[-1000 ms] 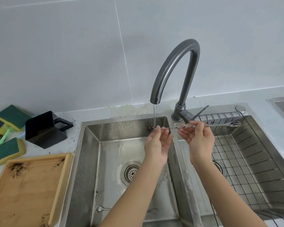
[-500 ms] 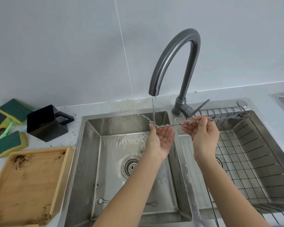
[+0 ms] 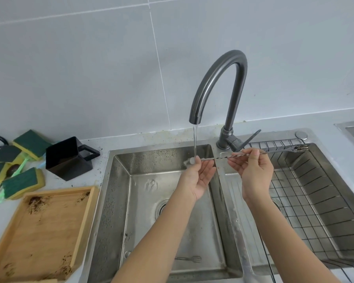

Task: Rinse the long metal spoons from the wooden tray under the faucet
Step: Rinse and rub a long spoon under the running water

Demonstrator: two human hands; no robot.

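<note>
I hold one long twisted metal spoon [image 3: 223,157] level over the sink. My left hand [image 3: 198,176] pinches its bowl end right under the thin stream from the dark curved faucet [image 3: 217,86]. My right hand [image 3: 253,170] grips the stem further right, and the dirty forked far end [image 3: 299,148] sticks out over the wire rack. The wooden tray [image 3: 43,231] lies at the lower left with only dark crumbs on it. Another long utensil with a fork tip [image 3: 189,259] lies on the floor of the left basin, partly hidden by my left arm.
The double steel sink [image 3: 119,201] has a wire rack [image 3: 319,201] in its right basin. A black square cup [image 3: 67,158] and several green-yellow sponges [image 3: 20,182] sit on the counter left of the sink. Tiled wall behind.
The dark dirt at the spoon's bowl end is gone under the stream. Both hands hold about the same place; the view has tilted up a little.
</note>
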